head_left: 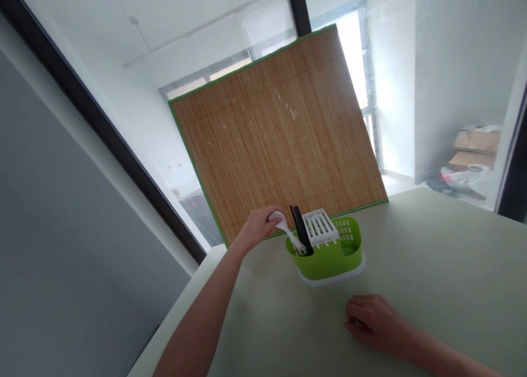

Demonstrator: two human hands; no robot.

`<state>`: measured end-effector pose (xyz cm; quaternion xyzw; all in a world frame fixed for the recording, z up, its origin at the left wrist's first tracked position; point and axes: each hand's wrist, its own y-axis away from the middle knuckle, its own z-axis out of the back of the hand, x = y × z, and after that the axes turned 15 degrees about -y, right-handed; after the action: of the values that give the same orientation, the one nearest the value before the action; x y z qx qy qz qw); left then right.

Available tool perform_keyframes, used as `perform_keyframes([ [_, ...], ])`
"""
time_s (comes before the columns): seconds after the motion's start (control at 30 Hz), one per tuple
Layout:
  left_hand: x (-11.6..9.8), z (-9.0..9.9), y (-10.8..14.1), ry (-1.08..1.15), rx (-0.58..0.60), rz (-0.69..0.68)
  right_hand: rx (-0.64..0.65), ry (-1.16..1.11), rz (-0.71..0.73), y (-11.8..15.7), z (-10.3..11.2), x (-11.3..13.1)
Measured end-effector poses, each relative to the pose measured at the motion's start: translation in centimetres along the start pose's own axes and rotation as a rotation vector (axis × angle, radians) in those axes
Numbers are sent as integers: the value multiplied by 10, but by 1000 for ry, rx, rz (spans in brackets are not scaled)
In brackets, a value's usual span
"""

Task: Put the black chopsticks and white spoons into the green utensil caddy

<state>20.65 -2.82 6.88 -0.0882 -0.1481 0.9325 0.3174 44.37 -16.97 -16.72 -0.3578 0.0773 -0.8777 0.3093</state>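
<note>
My left hand (262, 226) pinches a white spoon (284, 223) by its bowl end, fingers closed on it. The spoon slants down to the left end of a green utensil caddy (325, 263); its lower end overlaps other white pieces there, too small to tell apart. Black chopsticks (301, 229) stand tilted in the caddy, right beside the spoon. A white slatted rack (320, 226) sits across the caddy's middle, while the right compartment is lower at the front. Apart from the caddy, my right hand (373, 319) rests on the table, fingers curled, nothing visible in them.
Behind the caddy, a bamboo mat (275, 135) with green edging leans against the glass. The pale table (436, 273) reaches to the right. Dark window frames (102, 127) border the glass, and cardboard boxes (477, 141) lie beyond it.
</note>
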Motion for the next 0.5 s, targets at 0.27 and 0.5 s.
perform_keyframes([
  [0.27,-77,18,59,14,-64,-93,-350,-163,-107,4,4,12],
  [0.5,-121,-57,98,180,17,1,-204,1,-69,2,-9,25],
])
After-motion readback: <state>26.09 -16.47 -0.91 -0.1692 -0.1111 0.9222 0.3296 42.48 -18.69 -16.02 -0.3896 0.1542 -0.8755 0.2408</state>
